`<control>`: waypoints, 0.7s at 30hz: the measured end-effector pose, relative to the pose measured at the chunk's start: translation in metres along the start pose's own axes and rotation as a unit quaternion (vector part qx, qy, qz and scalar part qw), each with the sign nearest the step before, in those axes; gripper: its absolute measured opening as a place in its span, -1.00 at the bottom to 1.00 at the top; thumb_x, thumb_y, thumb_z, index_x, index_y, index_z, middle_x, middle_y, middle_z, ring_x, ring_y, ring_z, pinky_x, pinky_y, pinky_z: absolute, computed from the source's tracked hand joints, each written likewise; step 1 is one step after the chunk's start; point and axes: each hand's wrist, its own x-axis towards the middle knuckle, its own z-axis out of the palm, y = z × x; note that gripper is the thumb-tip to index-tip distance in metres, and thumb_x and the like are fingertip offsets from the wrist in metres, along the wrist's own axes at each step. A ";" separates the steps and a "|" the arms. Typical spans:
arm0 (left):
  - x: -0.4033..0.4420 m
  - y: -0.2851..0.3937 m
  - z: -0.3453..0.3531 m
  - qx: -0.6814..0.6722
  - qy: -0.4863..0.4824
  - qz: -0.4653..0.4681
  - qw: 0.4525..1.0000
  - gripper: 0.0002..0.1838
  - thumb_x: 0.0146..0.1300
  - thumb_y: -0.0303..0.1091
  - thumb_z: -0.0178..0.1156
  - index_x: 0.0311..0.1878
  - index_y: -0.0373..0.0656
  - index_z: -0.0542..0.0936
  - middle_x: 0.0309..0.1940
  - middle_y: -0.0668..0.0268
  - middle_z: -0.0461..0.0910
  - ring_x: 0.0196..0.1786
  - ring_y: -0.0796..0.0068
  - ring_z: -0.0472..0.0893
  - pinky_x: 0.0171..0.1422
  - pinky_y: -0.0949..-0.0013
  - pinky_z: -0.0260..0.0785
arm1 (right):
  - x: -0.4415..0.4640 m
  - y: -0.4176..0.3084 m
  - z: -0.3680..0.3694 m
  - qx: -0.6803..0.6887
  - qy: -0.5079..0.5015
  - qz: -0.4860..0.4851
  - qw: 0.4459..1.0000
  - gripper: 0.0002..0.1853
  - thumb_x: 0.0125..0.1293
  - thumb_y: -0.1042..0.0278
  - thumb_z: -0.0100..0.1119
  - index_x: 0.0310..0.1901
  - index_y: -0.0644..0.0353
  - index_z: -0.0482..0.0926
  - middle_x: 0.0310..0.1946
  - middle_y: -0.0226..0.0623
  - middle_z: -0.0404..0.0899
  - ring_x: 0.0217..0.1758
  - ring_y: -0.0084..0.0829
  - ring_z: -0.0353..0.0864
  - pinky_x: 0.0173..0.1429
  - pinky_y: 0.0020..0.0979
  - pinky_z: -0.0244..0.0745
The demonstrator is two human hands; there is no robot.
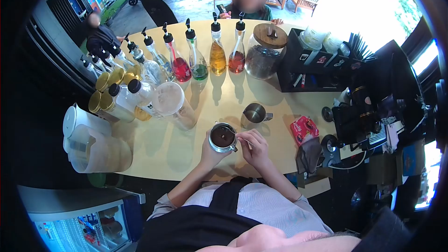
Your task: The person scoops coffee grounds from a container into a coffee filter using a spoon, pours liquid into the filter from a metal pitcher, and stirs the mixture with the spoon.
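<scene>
My left hand (211, 151) is closed around the side of a round, metal-rimmed cup (224, 147) near the front of the counter. Dark brown contents (221, 135) fill much of it, with a small pale spot on the surface; whether they are liquid or grounds I cannot tell. At the cup's right rim, the fingers of my right hand (254, 144) pinch a thin utensil that reaches over the opening. Its lower end is too small to make out. Just behind stands a steel milk pitcher (254, 113), its handle pointing right.
Pump-topped syrup bottles (217, 56) curve along the back and left, near a wood-lidded jar (266, 56). Plastic jugs (100, 151) stand left. A red packet (304, 129), dark cloth (309, 154) and black machine (373, 112) lie right. A person (249, 4) sits across the counter (158, 158).
</scene>
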 end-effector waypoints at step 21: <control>-0.001 0.004 0.002 0.007 0.002 -0.011 1.000 -0.08 -0.18 -0.26 0.65 0.25 -0.21 0.31 0.04 0.13 0.59 0.11 0.28 0.63 0.20 0.27 0.49 | -0.011 0.006 -0.004 0.013 -0.007 -0.007 1.000 -0.79 0.17 0.63 0.30 -0.14 0.20 0.64 -0.33 -0.28 0.69 -0.35 -0.28 0.60 -0.25 -0.36 0.50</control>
